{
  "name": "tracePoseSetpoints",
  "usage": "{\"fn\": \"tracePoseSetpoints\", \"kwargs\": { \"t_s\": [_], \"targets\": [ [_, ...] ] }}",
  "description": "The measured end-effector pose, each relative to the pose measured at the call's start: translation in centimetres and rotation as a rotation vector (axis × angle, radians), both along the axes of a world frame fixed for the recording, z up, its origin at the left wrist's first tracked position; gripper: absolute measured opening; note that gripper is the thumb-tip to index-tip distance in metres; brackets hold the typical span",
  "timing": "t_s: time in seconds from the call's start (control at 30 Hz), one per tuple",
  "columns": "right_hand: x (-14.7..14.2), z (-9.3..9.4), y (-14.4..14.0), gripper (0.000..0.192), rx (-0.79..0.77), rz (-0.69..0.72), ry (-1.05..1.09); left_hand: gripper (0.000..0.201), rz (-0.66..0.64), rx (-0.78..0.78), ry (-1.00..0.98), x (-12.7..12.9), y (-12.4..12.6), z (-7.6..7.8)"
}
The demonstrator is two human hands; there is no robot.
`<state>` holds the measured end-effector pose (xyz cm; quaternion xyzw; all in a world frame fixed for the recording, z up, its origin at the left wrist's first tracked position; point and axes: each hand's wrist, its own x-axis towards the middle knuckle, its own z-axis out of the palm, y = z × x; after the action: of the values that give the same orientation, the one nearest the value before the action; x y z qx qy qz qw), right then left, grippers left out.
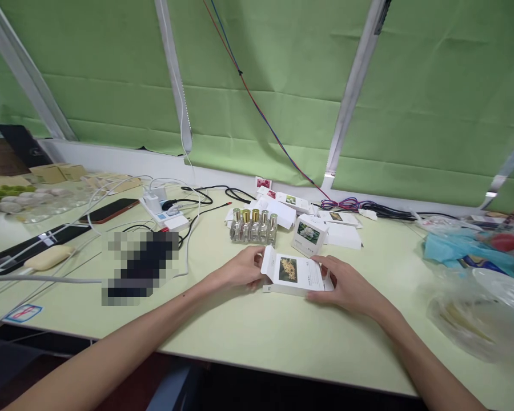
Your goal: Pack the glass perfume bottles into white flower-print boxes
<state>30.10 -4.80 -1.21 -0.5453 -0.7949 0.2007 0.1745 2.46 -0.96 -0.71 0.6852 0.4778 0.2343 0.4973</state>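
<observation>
A small white carton (314, 273) printed with a yellow flower lies flat on the table in front of me. Its left end is open, with the flap sticking up. My left hand (245, 267) has its fingers curled at that flap, partly hidden behind it. Around the right end, my right hand (345, 282) grips the carton between thumb and fingers. Just behind stands a closed white carton (309, 235) with a white flower on it. To its left, several small glass bottles (254, 229) with gold and silver caps stand in a row.
Flattened and loose white cartons (278, 211) lie toward the wall. A power strip (165, 214), cables and a phone (112, 210) are on the left. At the right are a blue plastic bag (448, 249) and a clear plastic container (466, 325). The table's front edge runs below my forearms.
</observation>
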Motion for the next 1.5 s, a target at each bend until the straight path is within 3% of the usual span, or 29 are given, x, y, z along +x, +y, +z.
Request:
{"fn": "tracePoseSetpoints", "kwargs": {
  "t_s": [0.13, 0.3, 0.47, 0.67, 0.83, 1.0, 1.17, 1.37, 1.5],
  "targets": [
    [0.0, 0.1, -0.1, 0.078, 0.004, 0.006, -0.014, 0.032, 0.019, 0.290, 0.020, -0.3, 0.2, -0.2],
    [0.0, 0.4, -0.4, 0.077, 0.044, -0.043, -0.081, 0.030, -0.169, 0.154, -0.082, -0.1, 0.2, -0.1],
    [-0.8, 0.5, -0.7, 0.067, 0.216, 0.013, -0.149, 0.016, -0.146, 0.283, 0.040, 0.5, 0.1, -0.8],
    [-1.9, 0.0, -1.2, 0.064, 0.247, 0.090, -0.135, 0.011, -0.127, 0.239, -0.080, 0.8, 0.5, -1.7],
    [-1.3, 0.5, -1.1, 0.069, 0.172, 0.043, -0.169, 0.011, -0.149, 0.220, -0.026, -0.2, 0.9, -0.4],
    [-0.1, 1.5, -1.1, 0.062, 0.112, 0.007, -0.242, 0.039, -0.054, 0.190, 0.097, -2.9, 1.7, 1.3],
    [1.0, 2.0, -1.3, 0.052, 0.084, -0.001, -0.280, 0.039, -0.028, 0.221, 0.078, -4.0, 2.1, 2.9],
    [1.6, 2.5, -1.6, 0.038, 0.067, -0.028, -0.323, 0.034, 0.046, 0.416, 0.118, -3.4, 1.8, 3.8],
    [1.7, 2.5, -1.5, 0.036, 0.053, -0.030, -0.323, 0.028, 0.020, 0.600, 0.172, -2.1, 2.0, 4.1]
  ]
}}
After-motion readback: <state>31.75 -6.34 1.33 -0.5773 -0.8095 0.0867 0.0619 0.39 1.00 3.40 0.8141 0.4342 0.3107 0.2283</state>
